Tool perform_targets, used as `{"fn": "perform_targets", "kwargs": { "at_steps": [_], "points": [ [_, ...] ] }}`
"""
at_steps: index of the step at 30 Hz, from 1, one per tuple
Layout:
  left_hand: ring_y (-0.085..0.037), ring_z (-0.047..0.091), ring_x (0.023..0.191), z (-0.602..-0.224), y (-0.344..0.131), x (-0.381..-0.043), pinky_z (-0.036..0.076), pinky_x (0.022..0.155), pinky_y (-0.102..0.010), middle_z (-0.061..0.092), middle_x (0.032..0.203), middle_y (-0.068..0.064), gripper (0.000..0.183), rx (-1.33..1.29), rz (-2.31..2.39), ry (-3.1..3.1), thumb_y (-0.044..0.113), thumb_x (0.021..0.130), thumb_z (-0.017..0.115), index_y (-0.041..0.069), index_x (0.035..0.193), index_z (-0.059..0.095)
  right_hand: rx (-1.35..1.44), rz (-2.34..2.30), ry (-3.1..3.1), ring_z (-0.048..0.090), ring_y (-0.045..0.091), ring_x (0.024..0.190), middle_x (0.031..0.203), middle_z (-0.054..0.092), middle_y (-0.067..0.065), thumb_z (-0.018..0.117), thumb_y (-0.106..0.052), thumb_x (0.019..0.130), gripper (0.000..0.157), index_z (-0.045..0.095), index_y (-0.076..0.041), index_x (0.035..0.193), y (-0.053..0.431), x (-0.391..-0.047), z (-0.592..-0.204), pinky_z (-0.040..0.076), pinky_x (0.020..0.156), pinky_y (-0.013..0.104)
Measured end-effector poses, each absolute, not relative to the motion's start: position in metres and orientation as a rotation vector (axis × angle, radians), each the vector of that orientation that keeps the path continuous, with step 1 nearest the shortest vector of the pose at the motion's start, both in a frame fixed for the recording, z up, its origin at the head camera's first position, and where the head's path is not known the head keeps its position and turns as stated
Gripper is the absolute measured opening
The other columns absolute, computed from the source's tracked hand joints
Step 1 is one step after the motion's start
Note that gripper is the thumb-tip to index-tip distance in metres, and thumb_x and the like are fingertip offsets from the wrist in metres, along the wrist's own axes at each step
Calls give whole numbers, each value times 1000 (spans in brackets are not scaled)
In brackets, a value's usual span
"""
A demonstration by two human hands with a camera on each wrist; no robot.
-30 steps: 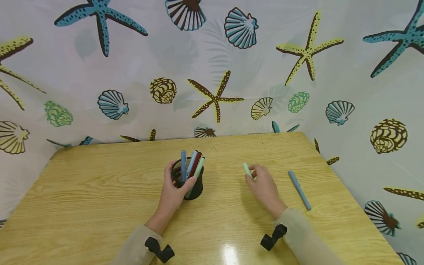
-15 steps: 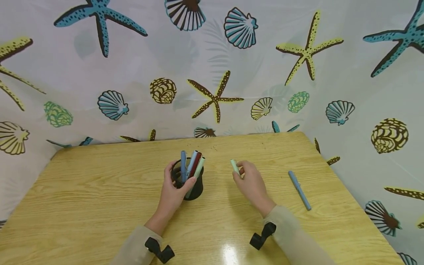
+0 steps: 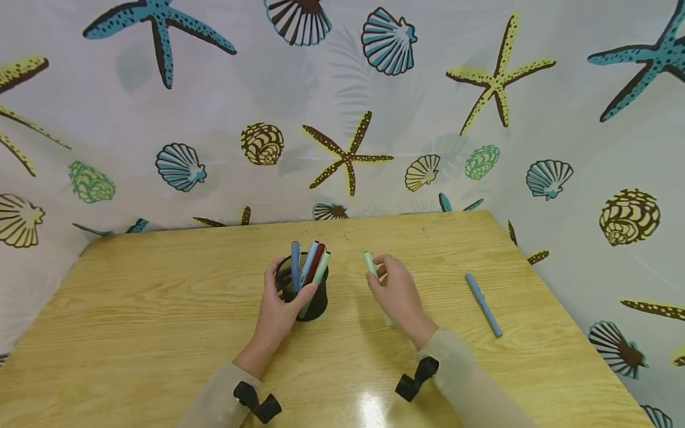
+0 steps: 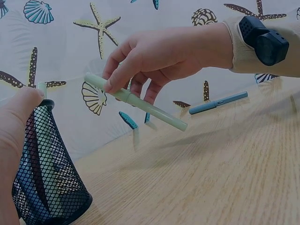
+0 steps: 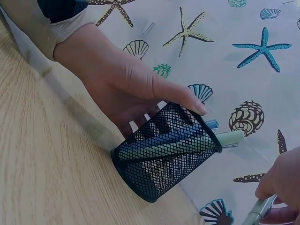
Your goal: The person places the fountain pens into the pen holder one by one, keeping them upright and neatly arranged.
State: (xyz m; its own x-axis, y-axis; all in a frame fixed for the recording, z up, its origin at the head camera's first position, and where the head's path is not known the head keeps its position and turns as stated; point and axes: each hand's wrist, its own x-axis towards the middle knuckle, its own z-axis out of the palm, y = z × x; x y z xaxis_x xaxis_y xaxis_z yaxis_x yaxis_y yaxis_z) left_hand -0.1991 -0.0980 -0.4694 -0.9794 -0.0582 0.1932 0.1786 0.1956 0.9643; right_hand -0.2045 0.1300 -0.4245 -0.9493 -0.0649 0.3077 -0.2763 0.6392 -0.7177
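My left hand (image 3: 280, 312) grips a black mesh pen cup (image 3: 319, 306) from its left side, the thumb over the near rim. Inside the cup stand a blue pen (image 3: 295, 264), a light blue pen (image 3: 310, 261), a dark red pen (image 3: 316, 266) and a light green pen (image 3: 323, 268). To the right of the cup, my right hand (image 3: 397, 292) pinches another light green pen (image 4: 157, 111) between thumb and fingers. In the left wrist view that pen slants, its lower end raised over the tabletop. The right wrist view shows the cup's mesh side (image 5: 164, 154) and the pens through it.
A blue pen (image 3: 484, 306) lies on the wooden table (image 3: 160, 309), right of my right hand. Behind the table and along its right side hangs a white cloth (image 3: 225, 107) printed with starfish and shells. Each sleeve carries a black wrist device (image 3: 417, 379).
The right hand has moved left, toward the pen cup, with the light green pen in its fingers. My left hand and the cup have stayed in place.
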Motion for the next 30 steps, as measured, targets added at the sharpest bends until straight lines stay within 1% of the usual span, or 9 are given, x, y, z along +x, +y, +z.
{"fn": "perform_targets", "kwargs": {
  "at_steps": [12, 18, 25, 30],
  "points": [
    [-24, 41, 119, -468, -97, -200, 32, 97, -48, 41, 131, -9, 80, -118, -1889, -2271, 38, 81, 71, 25, 143, 21, 324, 1239, -2445, 52, 16, 68, 85, 55, 4, 63, -15, 90, 22, 57, -4, 108, 120, -202, -418, 45, 55, 28],
    [-25, 41, 118, -469, -97, -199, 33, 96, -48, 40, 132, -8, 79, -114, -1883, -2285, 38, 82, 70, 27, 143, 21, 374, 1272, -2367, 55, 20, 71, 86, 55, 5, 63, -12, 89, 21, 57, -4, 107, 116, -202, -414, 47, 58, 29],
    [-25, 41, 119, -469, -98, -200, 32, 96, -48, 38, 133, -8, 80, -106, -1874, -2292, 41, 82, 70, 28, 143, 21, 420, 1294, -2293, 56, 17, 71, 86, 55, 5, 63, -12, 89, 20, 57, -4, 107, 110, -205, -405, 49, 63, 31],
    [-26, 41, 119, -469, -98, -199, 32, 96, -49, 40, 132, -9, 79, -112, -1859, -2294, 39, 82, 70, 27, 143, 21, 465, 1352, -2233, 57, 21, 72, 87, 55, 8, 63, -10, 89, 21, 57, -3, 107, 105, -205, -397, 51, 62, 32]
  ]
}}
